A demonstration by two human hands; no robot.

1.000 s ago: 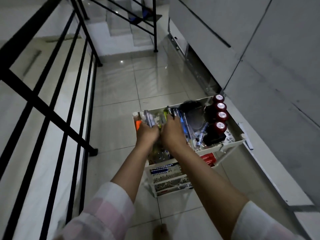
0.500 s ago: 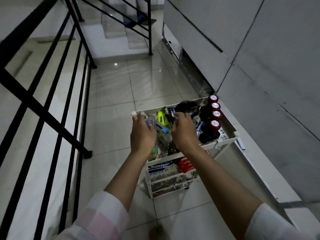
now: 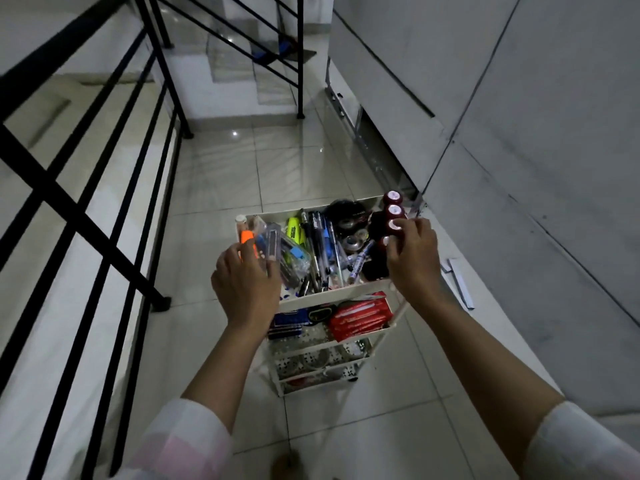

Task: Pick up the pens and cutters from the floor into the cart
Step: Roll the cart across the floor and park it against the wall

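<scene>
Both hands hover over the cart (image 3: 325,293): the left hand (image 3: 244,284) with loosely curled fingers above the pens (image 3: 320,244), the right hand (image 3: 414,259) likewise holding nothing beside the dark red rolls (image 3: 393,211).

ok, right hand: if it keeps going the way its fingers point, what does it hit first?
Most likely the dark red rolls along the right side of the cart top tray; the right hand already looks at them, though depth is unclear.

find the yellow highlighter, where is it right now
In the head view, the yellow highlighter lies in the cart's top tray, left of the black pens, beyond the left hand.
</scene>
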